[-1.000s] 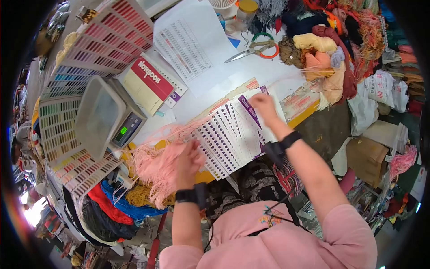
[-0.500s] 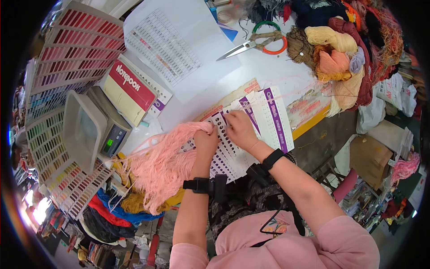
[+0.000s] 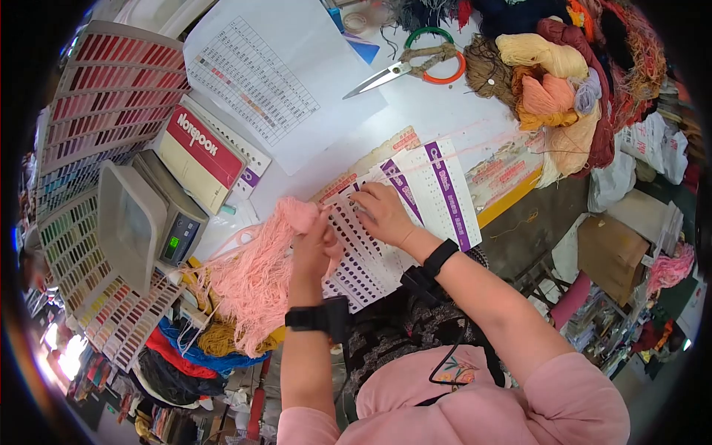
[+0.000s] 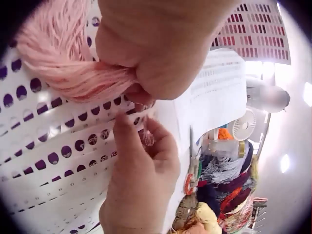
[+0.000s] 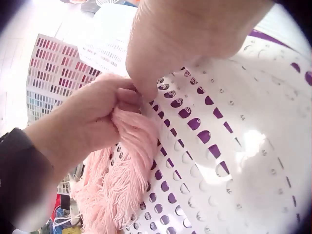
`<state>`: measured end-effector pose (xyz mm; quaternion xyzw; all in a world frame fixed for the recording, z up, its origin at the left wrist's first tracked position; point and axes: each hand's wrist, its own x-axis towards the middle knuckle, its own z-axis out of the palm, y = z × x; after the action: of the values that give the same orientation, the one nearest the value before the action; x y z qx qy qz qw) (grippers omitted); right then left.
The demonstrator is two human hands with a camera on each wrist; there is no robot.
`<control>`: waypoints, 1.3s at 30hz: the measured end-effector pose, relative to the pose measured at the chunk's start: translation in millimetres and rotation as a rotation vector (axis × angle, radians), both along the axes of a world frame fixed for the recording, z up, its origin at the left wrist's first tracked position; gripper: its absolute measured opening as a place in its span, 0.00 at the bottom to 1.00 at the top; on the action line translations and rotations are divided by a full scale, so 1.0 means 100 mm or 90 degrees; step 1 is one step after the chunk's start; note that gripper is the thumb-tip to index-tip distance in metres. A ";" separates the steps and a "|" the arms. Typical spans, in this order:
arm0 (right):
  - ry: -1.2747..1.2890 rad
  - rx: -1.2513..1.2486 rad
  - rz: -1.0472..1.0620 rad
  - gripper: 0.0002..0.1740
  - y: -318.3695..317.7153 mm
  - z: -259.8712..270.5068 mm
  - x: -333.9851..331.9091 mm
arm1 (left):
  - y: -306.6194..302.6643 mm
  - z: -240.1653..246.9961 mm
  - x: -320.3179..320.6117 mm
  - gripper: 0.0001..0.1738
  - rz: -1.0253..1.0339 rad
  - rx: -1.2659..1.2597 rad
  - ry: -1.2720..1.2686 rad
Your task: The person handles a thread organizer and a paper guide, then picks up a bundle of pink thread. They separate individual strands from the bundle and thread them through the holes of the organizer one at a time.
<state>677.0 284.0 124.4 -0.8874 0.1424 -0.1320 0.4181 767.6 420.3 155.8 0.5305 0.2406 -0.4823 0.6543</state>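
Note:
My left hand (image 3: 313, 241) grips one end of a pink yarn skein (image 3: 248, 285), whose loose strands spread leftward over the table edge. Beneath both hands lie overlapping white punched cards (image 3: 363, 271), with rows of holes showing purple through them. Over the cards, right by the left hand, is my right hand (image 3: 389, 215). In the left wrist view its thumb and fingers (image 4: 124, 131) close around thin pale pink strands (image 4: 147, 138) at the row of holes. The skein's twisted end (image 5: 134, 126) hangs from the left fist in the right wrist view.
A digital scale (image 3: 178, 230) with a tray stands left, before thread colour charts (image 3: 70, 245). A notebook (image 3: 204, 152), a printed sheet (image 3: 252, 81) and scissors (image 3: 411, 65) lie behind. Coloured yarn hanks (image 3: 549, 74) are piled at the right. Purple-banded cards (image 3: 449, 196) lie beside the right hand.
The right hand has moved left from the purple-banded cards to the punched holes near the left hand. The left hand rose with the skein onto the cards, then shifted slightly left.

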 end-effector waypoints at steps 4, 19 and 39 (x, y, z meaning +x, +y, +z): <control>0.022 0.090 -0.003 0.15 0.00 -0.10 -0.03 | 0.16 0.06 0.03 0.08 0.042 -0.371 0.144; 0.224 0.076 0.064 0.35 -0.04 0.12 0.08 | 2.14 1.10 0.77 0.20 0.142 0.078 -0.288; 0.202 0.779 0.041 0.04 1.11 2.12 -0.02 | 1.12 1.88 -0.40 0.28 0.086 -0.350 -0.016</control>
<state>675.5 395.5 336.6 -0.5003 0.2255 0.1188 0.8275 727.4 532.7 344.1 0.3218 0.1274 -0.4777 0.8074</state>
